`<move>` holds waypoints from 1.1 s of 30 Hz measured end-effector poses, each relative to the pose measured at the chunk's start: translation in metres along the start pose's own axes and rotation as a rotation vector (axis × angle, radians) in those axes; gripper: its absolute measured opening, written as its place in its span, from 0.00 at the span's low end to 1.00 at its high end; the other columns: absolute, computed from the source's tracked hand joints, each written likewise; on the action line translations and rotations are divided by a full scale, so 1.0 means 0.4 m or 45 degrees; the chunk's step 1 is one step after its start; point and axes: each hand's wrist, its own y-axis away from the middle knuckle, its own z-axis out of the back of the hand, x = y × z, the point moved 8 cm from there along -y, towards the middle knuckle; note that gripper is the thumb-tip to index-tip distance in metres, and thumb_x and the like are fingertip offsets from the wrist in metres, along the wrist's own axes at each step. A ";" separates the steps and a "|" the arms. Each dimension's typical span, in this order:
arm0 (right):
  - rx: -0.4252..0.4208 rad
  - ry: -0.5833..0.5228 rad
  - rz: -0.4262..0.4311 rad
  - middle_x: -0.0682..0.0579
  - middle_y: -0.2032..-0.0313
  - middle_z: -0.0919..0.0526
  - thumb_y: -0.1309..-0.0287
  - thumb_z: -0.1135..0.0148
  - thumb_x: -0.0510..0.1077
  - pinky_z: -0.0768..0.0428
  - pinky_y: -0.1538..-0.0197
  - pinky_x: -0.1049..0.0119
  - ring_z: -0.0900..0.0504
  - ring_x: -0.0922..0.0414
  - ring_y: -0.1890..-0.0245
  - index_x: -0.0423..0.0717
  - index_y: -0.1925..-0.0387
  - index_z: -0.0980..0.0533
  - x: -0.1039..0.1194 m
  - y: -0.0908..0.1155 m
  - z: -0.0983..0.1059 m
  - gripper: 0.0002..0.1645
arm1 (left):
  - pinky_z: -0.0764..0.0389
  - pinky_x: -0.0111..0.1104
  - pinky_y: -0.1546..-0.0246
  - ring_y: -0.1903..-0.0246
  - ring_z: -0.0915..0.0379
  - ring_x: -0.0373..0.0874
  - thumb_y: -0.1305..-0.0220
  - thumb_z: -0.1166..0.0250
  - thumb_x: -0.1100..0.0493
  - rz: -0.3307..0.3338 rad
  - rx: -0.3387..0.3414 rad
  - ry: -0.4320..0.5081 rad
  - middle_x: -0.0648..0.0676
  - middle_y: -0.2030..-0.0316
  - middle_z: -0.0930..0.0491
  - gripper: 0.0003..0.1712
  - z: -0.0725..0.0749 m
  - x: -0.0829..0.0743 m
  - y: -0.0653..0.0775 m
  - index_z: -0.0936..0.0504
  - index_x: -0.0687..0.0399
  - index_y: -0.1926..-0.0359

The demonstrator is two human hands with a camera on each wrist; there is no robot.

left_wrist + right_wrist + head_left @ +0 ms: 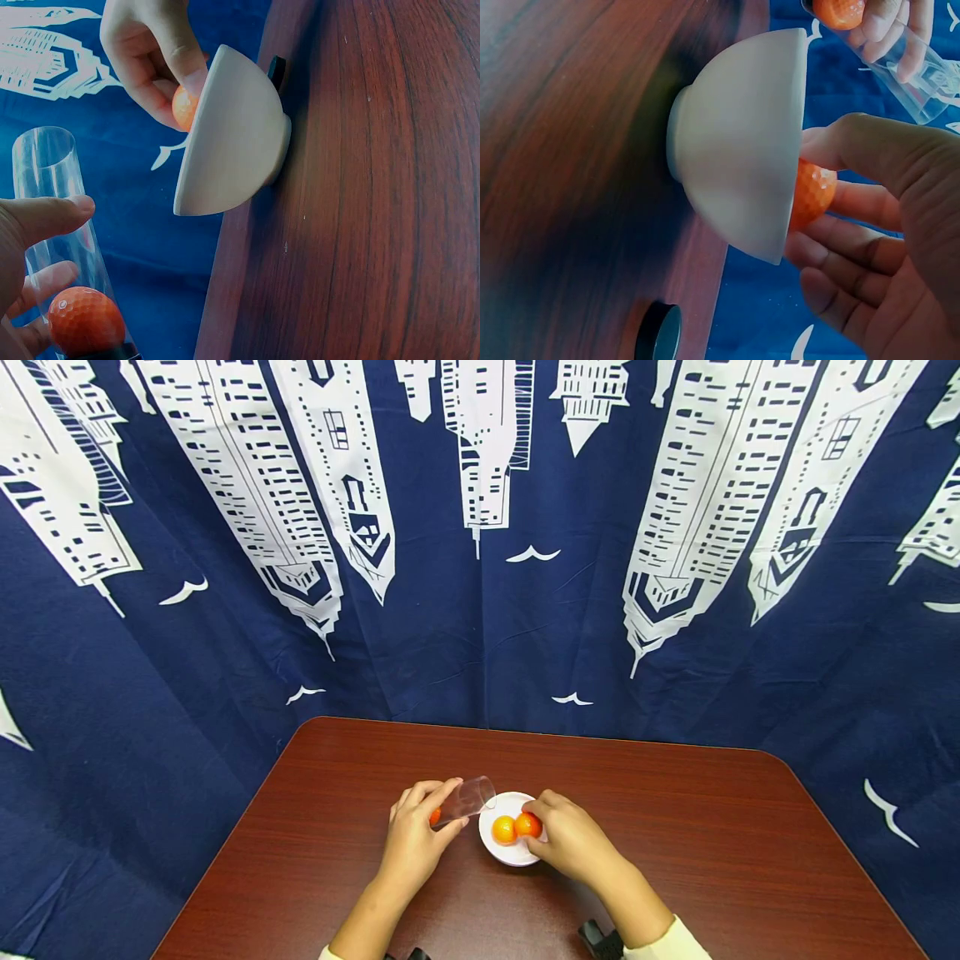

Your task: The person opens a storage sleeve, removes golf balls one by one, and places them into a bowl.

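My left hand (pixel 412 828) grips a clear tube (pixel 471 797), tilted with its open mouth toward the bowl. At the tube's dark-capped lower end sits an orange golf ball (pixel 86 321). A white bowl (pixel 512 857) stands on the table, just right of the tube's mouth. Inside it lies a yellow-orange ball (pixel 504 831). My right hand (pixel 573 839) reaches over the bowl's right rim, thumb and fingers around a second orange golf ball (pixel 528 825). In the right wrist view that golf ball (pixel 815 195) shows above the rim, partly hidden by the bowl.
The brown wooden table (pixel 675 810) has rounded far corners. A small black lid (pixel 658 334) lies on it near the bowl. Behind the table hangs a dark blue cloth (pixel 480 643) printed with white buildings and birds.
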 end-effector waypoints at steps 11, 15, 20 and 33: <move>0.059 0.087 -0.009 0.56 0.72 0.24 0.61 0.20 0.46 0.24 0.62 0.60 0.27 0.58 0.69 0.43 0.63 0.16 0.001 -0.009 -0.009 0.21 | 0.29 0.51 0.42 0.50 0.24 0.45 0.52 0.18 0.56 0.001 -0.007 0.007 0.45 0.53 0.19 0.34 0.004 0.002 0.001 0.17 0.35 0.41; 0.079 0.108 -0.011 0.56 0.72 0.24 0.61 0.19 0.46 0.24 0.62 0.60 0.28 0.58 0.69 0.45 0.64 0.16 -0.001 -0.009 -0.015 0.19 | 0.28 0.50 0.43 0.50 0.24 0.45 0.52 0.18 0.55 0.002 -0.003 0.003 0.45 0.53 0.18 0.34 0.003 0.001 0.000 0.17 0.35 0.41; 0.091 0.124 -0.007 0.54 0.71 0.21 0.61 0.19 0.45 0.22 0.61 0.57 0.25 0.56 0.68 0.45 0.65 0.16 0.000 -0.011 -0.021 0.18 | 0.28 0.50 0.42 0.49 0.24 0.44 0.52 0.18 0.55 0.008 0.009 -0.002 0.45 0.53 0.19 0.34 0.000 0.003 0.000 0.17 0.34 0.41; 0.124 0.134 -0.028 0.51 0.69 0.19 0.61 0.17 0.46 0.21 0.59 0.54 0.24 0.53 0.66 0.44 0.62 0.14 -0.001 -0.008 -0.028 0.20 | 0.28 0.49 0.43 0.50 0.25 0.43 0.52 0.18 0.55 0.008 0.014 -0.003 0.44 0.52 0.19 0.34 0.000 -0.003 0.001 0.17 0.34 0.41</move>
